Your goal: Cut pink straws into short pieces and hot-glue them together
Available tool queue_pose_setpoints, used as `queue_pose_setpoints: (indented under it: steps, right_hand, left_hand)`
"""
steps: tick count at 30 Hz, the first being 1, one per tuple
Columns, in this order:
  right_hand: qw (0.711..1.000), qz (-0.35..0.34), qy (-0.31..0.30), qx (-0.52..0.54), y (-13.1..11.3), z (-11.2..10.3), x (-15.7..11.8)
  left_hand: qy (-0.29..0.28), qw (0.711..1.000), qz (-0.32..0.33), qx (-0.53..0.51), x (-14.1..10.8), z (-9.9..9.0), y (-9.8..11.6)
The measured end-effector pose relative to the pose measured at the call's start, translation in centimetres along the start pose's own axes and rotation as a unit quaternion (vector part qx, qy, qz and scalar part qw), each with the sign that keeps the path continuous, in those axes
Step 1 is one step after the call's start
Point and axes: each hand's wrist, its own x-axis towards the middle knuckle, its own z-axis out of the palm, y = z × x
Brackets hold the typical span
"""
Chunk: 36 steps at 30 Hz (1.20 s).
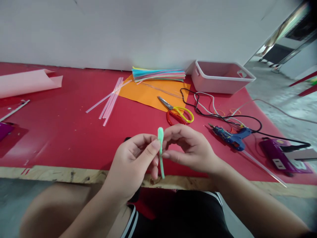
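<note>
A light green fuzzy stem (160, 137), folded over at its top, stands nearly upright above the table's front edge. My left hand (136, 158) pinches it near the middle between thumb and fingers, and its lower end hangs below. On the right side of the stem is my right hand (187, 147), its fingers curved and its thumb tip at the stem, with a gap between thumb and fingers. Whether the right fingertips grip the stem cannot be made out. Beyond the hands lie scissors (177, 109) with one yellow and one red handle.
Colored fuzzy stems (158, 74) lie on an orange sheet (148, 96) at the back. Pink glue sticks (110, 102) are left of it. A pink basket (220, 81), a blue glue gun (231, 136), cords and a purple power strip (282, 155) occupy the right.
</note>
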Motion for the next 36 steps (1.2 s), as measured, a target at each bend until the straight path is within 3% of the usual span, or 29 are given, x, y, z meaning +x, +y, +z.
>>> queue_pose_setpoints:
  steps: [4, 8, 11, 16, 21, 24, 30, 36]
  right_hand:
    - [0.996, -0.004, 0.047, 0.072, -0.4, 0.4, -0.1]
    - [0.996, -0.042, 0.075, -0.001, -0.8, 0.0, 0.1]
    - [0.991, -0.053, 0.1, -0.071, -0.9, -0.2, 0.1]
    - [0.986, -0.011, 0.13, -0.101, -1.0, 0.0, 0.0]
    - [0.96, -0.074, 0.123, -0.241, -1.1, 0.0, -0.1]
    - [0.944, -0.107, 0.126, -0.285, -1.1, 0.1, -0.1]
    - [0.951, -0.112, 0.146, -0.247, -0.8, 0.3, -0.4]
    - [0.974, -0.073, 0.17, -0.132, -0.5, 0.6, -0.5]
  left_hand:
    - [0.04, 0.996, 0.016, 0.074, -0.8, 1.0, 0.4]
    - [0.034, 0.981, 0.077, 0.176, -1.0, 1.3, 0.3]
    - [0.041, 0.956, 0.126, 0.262, -0.7, 1.0, -0.1]
    - [0.076, 0.917, 0.18, 0.347, -0.6, 0.6, -0.7]
    - [0.136, 0.851, 0.282, 0.421, -0.6, 0.4, -1.0]
    - [0.142, 0.828, 0.305, 0.448, -0.6, 0.4, -1.1]
    - [0.134, 0.823, 0.329, 0.443, -0.8, 0.4, -1.1]
    - [0.111, 0.769, 0.412, 0.476, -0.5, 0.0, -1.3]
